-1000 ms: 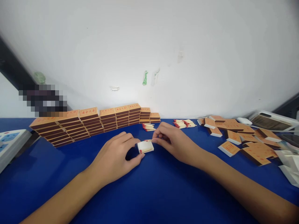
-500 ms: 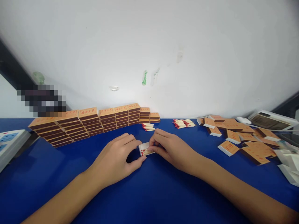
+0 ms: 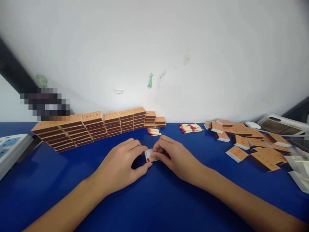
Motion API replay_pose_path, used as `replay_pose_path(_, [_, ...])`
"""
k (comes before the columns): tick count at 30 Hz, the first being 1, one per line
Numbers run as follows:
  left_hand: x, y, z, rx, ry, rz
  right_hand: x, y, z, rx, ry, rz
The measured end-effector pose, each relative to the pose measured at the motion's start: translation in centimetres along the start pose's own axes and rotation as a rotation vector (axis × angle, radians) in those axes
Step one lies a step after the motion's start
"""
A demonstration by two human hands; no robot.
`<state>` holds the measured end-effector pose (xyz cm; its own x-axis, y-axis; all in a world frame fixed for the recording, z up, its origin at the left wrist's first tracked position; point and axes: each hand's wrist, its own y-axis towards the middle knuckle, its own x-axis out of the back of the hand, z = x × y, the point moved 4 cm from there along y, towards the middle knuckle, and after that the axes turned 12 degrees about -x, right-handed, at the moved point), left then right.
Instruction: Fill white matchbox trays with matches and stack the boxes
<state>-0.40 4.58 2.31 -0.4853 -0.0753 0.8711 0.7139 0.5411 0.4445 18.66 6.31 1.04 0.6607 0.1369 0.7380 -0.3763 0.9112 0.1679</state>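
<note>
A small white matchbox tray lies on the blue table between my hands, with a few red-headed matches along its near side. My left hand steadies the tray's left end, the thumb at the near corner and the forefinger at the far one. Over the tray's right part, my right hand has thumb and fingers pinched together on matches; its fingers hide that end of the tray. Just beyond the hands is a small pile of loose matches. A larger match pile sits farther right.
Stacked matchboxes form a row along the wall at the left. Scattered orange matchbox covers lie at the right, near white paper trays and a white device. A power strip stands at the left edge.
My right hand's fingertips have shifted slightly left over the tray. Fewer match heads show in it now, gathered toward the near side. My left hand stays at the tray's end.
</note>
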Motion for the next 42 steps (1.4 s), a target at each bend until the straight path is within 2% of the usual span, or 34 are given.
replay_pose_path(3, [0.0, 0.0, 0.1, 0.0, 0.009, -0.007, 0.5, 0.2, -0.2, 0.022, -0.036, -0.043])
replay_pose_path(8, [-0.1, -0.1, 0.1, 0.001, 0.018, 0.001, 2.3, 1.7, -2.5, 0.008, -0.092, -0.241])
replay_pose_path(14, [-0.3, -0.4, 0.1, 0.017, 0.012, 0.02, 1.8, 3.5, -5.0, 0.005, -0.186, -0.174])
replay_pose_path(29, [-0.2, -0.3, 0.2, 0.006, 0.022, 0.009, 1.6, 3.9, -5.0, -0.031, -0.14, -0.174])
replay_pose_path(35, [-0.2, -0.4, 0.5, 0.025, 0.03, 0.006, 1.6, 3.8, -5.1, -0.043, -0.12, -0.132])
replay_pose_path(42, [0.3, -0.3, 1.1, 0.105, 0.026, -0.024, 1.8, 2.2, -2.1, 0.077, -0.065, -0.137])
